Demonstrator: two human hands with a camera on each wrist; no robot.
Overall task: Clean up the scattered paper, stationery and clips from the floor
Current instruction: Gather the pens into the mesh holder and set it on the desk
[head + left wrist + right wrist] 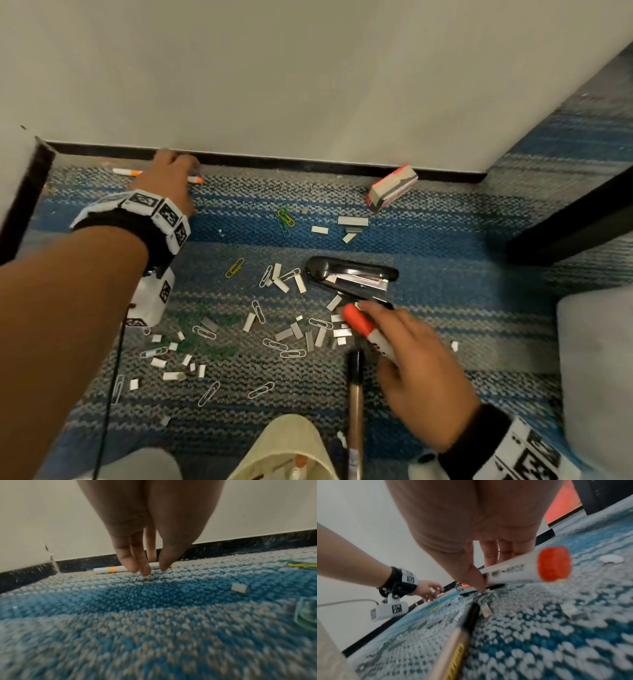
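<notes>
My left hand reaches to the black skirting at the far left, fingers straight. Its fingertips come down on the carpet over a white and orange pen that lies along the wall. My right hand holds a white marker with a red cap, thumb pressed on its barrel, just in front of a black stapler. Several paper clips and staple strips are scattered over the blue striped carpet between my hands.
A staple box lies by the wall at the right. A tan pen with a black tip lies near my right hand. A cream container sits at the bottom edge. A dark furniture edge stands at the right.
</notes>
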